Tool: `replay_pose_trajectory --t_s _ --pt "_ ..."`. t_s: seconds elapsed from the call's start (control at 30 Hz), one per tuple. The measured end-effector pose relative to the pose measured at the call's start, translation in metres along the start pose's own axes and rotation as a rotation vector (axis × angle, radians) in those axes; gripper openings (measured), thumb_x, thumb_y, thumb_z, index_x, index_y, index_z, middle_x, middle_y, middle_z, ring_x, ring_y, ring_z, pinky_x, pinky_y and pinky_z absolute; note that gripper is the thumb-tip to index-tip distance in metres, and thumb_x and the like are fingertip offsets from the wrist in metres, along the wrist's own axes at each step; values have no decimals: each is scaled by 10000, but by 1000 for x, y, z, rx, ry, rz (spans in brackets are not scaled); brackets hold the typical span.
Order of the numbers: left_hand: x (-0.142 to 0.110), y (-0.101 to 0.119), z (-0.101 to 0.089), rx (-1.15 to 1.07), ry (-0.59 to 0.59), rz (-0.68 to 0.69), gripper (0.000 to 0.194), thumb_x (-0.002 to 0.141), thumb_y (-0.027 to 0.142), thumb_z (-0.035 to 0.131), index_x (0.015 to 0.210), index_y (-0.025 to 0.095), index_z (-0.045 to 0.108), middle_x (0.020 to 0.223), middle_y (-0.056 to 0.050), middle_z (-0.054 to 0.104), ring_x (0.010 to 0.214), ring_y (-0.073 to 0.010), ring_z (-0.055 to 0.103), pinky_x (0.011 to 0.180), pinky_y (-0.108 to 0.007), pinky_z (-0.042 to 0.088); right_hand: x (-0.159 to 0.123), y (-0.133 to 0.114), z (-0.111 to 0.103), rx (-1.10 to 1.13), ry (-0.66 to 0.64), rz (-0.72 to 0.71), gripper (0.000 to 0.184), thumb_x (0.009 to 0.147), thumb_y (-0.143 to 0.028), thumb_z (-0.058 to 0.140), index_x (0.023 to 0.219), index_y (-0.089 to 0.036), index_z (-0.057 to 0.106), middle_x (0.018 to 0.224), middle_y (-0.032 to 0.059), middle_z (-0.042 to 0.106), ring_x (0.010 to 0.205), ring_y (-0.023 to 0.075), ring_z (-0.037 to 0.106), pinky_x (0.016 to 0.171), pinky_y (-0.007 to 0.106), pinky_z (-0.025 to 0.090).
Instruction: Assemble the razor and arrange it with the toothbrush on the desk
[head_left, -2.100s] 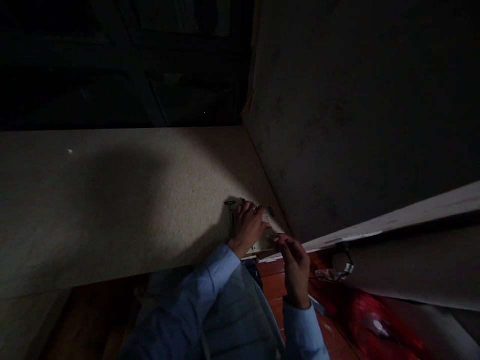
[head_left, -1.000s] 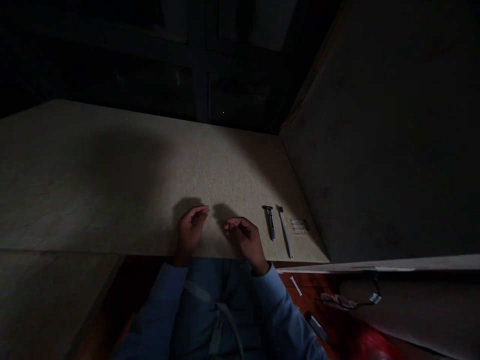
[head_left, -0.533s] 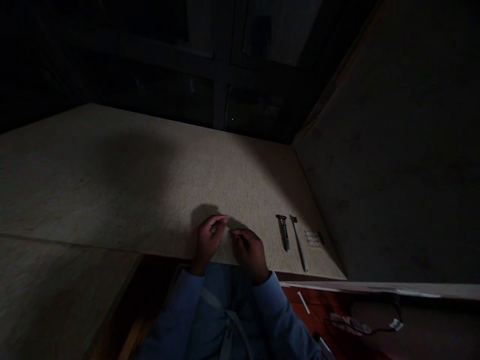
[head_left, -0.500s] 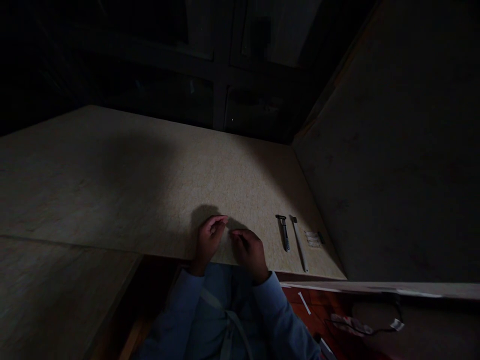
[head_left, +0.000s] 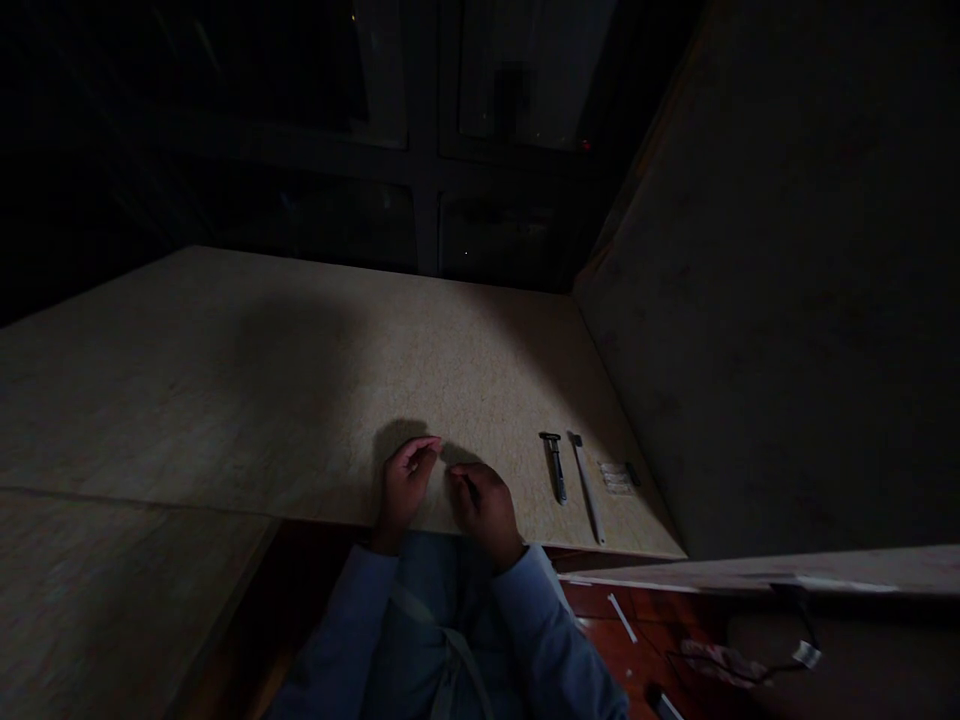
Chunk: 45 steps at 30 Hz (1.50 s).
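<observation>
Close to the front edge of the pale stone-patterned counter (head_left: 465, 350), my left hand (head_left: 406, 477) is closed, thumb tip against fingertips. My right hand (head_left: 484, 500) faces it with fingers curled into a pinch, a small gap between the two hands. Anything between the fingers is too dark and small to make out. To the right of my right hand lies a razor (head_left: 556, 470), its head pointing away from me. Beside it rests a toothbrush (head_left: 589, 488) with a pale handle and dark bristles.
A small clear packet (head_left: 616, 479) and a dark little object (head_left: 633, 474) lie right of the toothbrush. A wall (head_left: 772, 330) bounds the counter on the right, dark window panes behind. Below, a white strip (head_left: 622, 617) and a cable (head_left: 720, 664) are on the reddish floor.
The camera view has shifted slightly, so everything sits a little differently in the picture. Both hands keep their pinched pose; the razor and toothbrush stay where they lay.
</observation>
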<state>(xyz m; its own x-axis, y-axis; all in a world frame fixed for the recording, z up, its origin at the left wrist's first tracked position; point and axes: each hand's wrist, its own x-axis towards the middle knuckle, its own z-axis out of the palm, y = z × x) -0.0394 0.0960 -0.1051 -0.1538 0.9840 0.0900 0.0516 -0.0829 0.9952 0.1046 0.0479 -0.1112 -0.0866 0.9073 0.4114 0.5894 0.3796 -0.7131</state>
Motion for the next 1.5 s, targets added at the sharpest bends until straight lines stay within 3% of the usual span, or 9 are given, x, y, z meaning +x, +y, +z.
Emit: replay_pose_trajectory --t_s 0.1,0.2,0.33,0.57,1.5 --pt "1 -1 0 12 13 3 332 769 464 686 909 170 749 919 -106 791 887 -250 745 859 -383 583 -6 -3 2 -268 2 -61 344 953 -176 504 1254 -166 670 1273 179 688 1184 300 633 982 470 529" --pt "1 -3 0 19 7 5 322 779 454 678 913 171 751 907 -102 790 878 -243 745 843 -371 584 -12 -1 -2 -460 35 1 513 957 -293 590 1438 -132 524 1484 237 526 1383 376 477 1092 571 433" --pt "1 -2 0 16 12 10 315 782 452 684 918 175 751 907 -98 791 875 -239 745 831 -361 587 -13 6 -14 -543 0 -8 606 940 -446 627 1407 -70 542 1471 285 527 1396 422 458 1113 612 400" --pt "-1 2 1 -4 29 -16 325 772 467 696 907 177 754 909 -99 793 870 -241 745 829 -359 590 -15 6 -24 -424 -25 -83 324 992 -295 550 1272 -180 667 1404 127 641 1375 307 512 1178 548 359" --pt "-1 4 -1 37 25 -16 346 763 485 708 913 177 758 927 -101 792 889 -246 736 838 -363 581 -15 8 -27 -304 17 -43 308 976 -231 543 1244 -213 694 1356 90 680 1357 265 533 1191 523 353"
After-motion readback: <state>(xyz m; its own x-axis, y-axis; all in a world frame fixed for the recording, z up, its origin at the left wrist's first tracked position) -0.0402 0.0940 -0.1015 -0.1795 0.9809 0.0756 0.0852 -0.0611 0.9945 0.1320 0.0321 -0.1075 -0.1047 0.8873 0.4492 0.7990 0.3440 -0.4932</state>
